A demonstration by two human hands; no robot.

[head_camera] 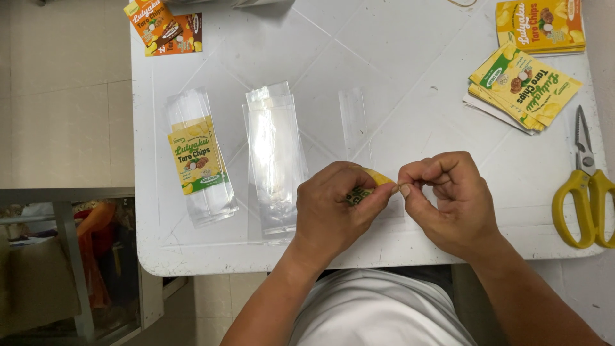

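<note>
The white tabletop (410,83) takes up most of what I can see, its near edge rounded at the corner, with pale floor tiles on the left and a cluttered shelf with something orange below that side. The surface is creased or scored with faint diagonal lines, and it is laid out like a small packing station.

Out to the left lie two clear plastic bags side by side: one empty bag (274,160) near the middle, flat and long, and a bag with a yellow-green label (197,163) already on it, tilted slightly. A narrower strip of clear film (353,122) lies just beyond the hands. At the far right a fanned pile of yellow-green labels (524,86) sits within easy reach, with another stack of labels (540,25) behind it, and a few orange labels (165,27) lie at the far left corner. Yellow-handled scissors (584,192) rest closed near the right edge, well apart from the work.

Both hands meet over the near edge. The left hand (333,214) curls around a small yellow-green label (368,186), most of it hidden under the fingers, held just above the tabletop. The right hand (448,198) has a narrow grip, thumb and forefinger pinched together at the label's corner, as one would to pick at an edge or backing; I cannot tell whether anything has come free
</note>
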